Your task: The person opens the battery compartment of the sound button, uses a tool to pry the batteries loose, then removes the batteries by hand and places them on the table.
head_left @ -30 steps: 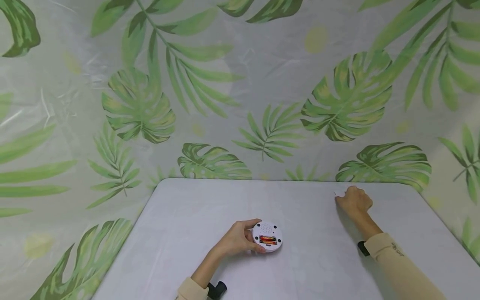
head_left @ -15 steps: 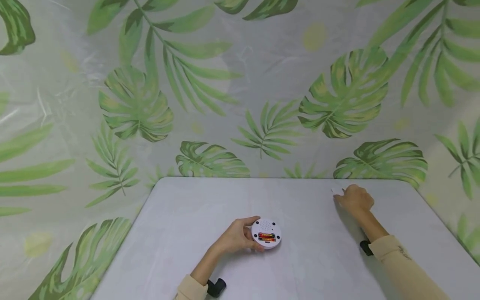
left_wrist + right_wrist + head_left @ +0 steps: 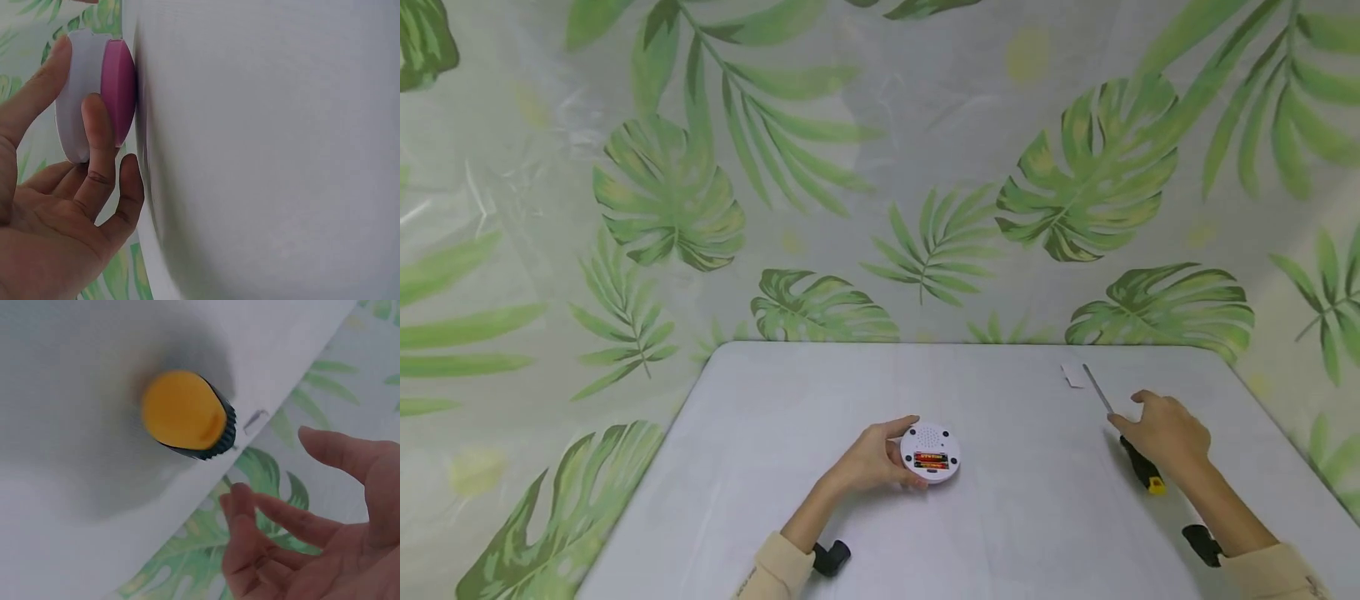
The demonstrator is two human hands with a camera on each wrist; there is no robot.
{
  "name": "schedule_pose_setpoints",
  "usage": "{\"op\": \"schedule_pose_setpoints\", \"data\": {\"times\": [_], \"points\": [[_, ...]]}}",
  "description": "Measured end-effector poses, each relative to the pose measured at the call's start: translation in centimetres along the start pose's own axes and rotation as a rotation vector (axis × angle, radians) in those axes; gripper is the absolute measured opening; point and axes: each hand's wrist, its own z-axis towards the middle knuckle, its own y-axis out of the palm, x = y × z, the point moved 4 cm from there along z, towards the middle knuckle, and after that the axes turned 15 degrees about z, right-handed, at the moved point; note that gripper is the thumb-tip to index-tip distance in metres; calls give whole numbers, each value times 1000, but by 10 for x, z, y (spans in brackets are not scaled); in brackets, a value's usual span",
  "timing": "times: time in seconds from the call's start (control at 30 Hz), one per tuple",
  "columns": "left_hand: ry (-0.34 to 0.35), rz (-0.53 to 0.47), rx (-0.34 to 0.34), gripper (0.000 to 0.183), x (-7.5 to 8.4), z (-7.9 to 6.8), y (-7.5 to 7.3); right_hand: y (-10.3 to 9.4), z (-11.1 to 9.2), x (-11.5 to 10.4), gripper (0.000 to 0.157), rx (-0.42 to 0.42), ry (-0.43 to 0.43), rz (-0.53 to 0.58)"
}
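Note:
My left hand (image 3: 872, 457) grips a round white-and-pink battery device (image 3: 930, 452) by its left edge, thumb and fingers on opposite sides. Its white underside faces up, showing two red batteries, speaker holes and dark feet. The pink dome (image 3: 119, 94) points down toward the table in the left wrist view. My right hand (image 3: 1168, 429) hovers over a screwdriver (image 3: 1141, 464) with a black handle and yellow end. Fingers and thumb are parted in the right wrist view, beside the yellow handle end (image 3: 182, 411). A small white piece (image 3: 1072, 377) lies beyond the screwdriver's tip.
The white table (image 3: 820, 383) has rounded far corners and ends at a leaf-patterned sheet (image 3: 940, 167) behind it. Black wrist cameras sit at the left wrist (image 3: 831, 558) and right wrist (image 3: 1202, 546).
My right hand has let go of the small white piece and moved right and nearer, over the screwdriver, which now shows. My left hand keeps its grip on the device.

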Motion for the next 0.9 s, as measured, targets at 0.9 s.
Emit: {"op": "schedule_pose_setpoints", "data": {"times": [0.9], "points": [[18, 66, 17, 95, 0, -3, -2, -2, -40, 14, 32, 125, -132, 174]]}}
